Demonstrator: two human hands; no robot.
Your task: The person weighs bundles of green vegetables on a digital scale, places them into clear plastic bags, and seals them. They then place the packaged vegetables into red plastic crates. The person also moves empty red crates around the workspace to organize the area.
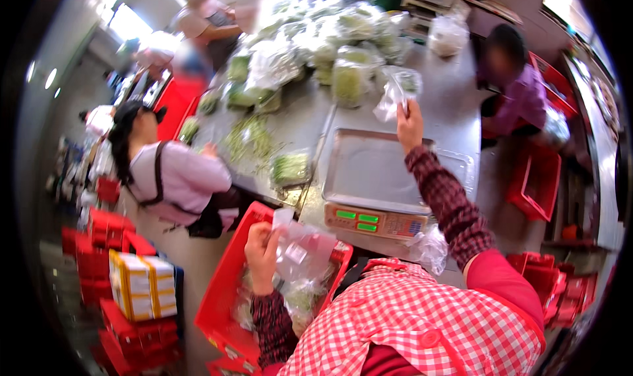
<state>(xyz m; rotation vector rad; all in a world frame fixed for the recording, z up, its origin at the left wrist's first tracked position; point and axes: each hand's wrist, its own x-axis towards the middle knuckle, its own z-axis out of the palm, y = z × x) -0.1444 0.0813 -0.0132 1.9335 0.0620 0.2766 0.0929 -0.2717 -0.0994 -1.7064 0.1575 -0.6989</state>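
My left hand [263, 255] grips the top of a clear plastic bag [309, 252] with a small white label on it. The bag hangs over a red plastic crate [225, 257] that holds bagged greens [301, 297]. My right hand [410, 128] is stretched forward over the metal table, pinching another clear plastic bag [398, 91]; some green shows through it, but its contents are unclear. Between my arms stands a digital weighing scale [376, 220] with lit green displays. Its metal pan [376, 170] carries nothing.
Bagged vegetables [316, 34] are heaped across the far metal table [306, 123]. Loose green stems [249, 138] and a wrapped pack of greens [291, 169] lie left of the scale. One person [173, 178] works at the left, another [519, 89] sits right. Red crates [536, 183] stand around.
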